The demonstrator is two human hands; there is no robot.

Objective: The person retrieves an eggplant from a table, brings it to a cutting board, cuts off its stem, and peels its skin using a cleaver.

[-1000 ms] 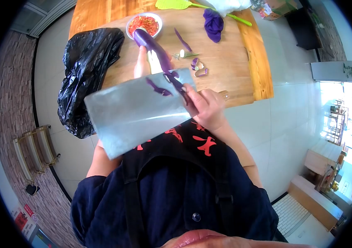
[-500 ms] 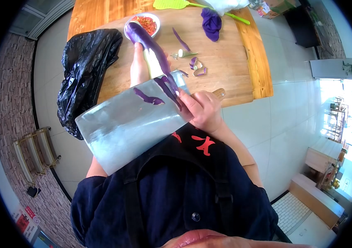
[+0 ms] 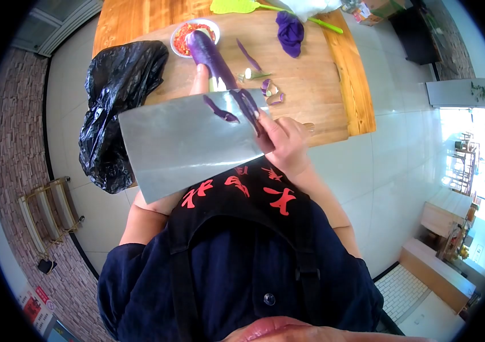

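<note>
A wide cleaver (image 3: 188, 142) is gripped in my right hand (image 3: 288, 142), its flat blade facing up. Strips of purple peel lie on the blade, one of them under my right thumb. My left hand (image 3: 199, 81) holds a partly peeled eggplant (image 3: 211, 57) from its left side; the blade hides much of that hand and the eggplant's near end. The far end of the eggplant overlaps the rim of a white bowl (image 3: 218, 29) of chopped red peppers. Peel pieces (image 3: 275, 98) and a cut stem (image 3: 249, 73) rest on the cutting board (image 3: 311, 85).
A black plastic bag (image 3: 114, 102) hangs over the table's left edge. Farther back are a purple cloth (image 3: 290, 34), a light green swatter-like item (image 3: 235, 5) and a white plastic bag (image 3: 311, 7). One long peel strip (image 3: 248, 54) lies right of the bowl.
Since half a second ago, the blade has swung up and right, covering more of my left hand. The eggplant's far end has shifted slightly right.
</note>
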